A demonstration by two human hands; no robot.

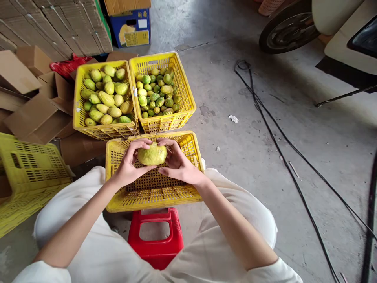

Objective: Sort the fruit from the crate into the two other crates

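Observation:
Both my hands hold one yellow-green fruit [151, 155] above an empty yellow plastic crate [153, 192] that rests between my knees. My left hand [129, 163] wraps the fruit's left side, with fingers curled over its top. My right hand [176, 163] grips its right side, thumb below and fingers over the top. Beyond this crate stand two more yellow crates: the left crate [77, 114] is full of large yellow-green fruits, the right crate [188, 98] holds several smaller green and yellow ones.
A red plastic stool [156, 236] stands under the near crate. Flattened and open cardboard boxes [29, 90] lie at left, beside another yellow crate [26, 177]. A blue carton [131, 27] sits at the back. Black cables [279, 133] cross the concrete floor, and a vehicle wheel [287, 29] is at upper right.

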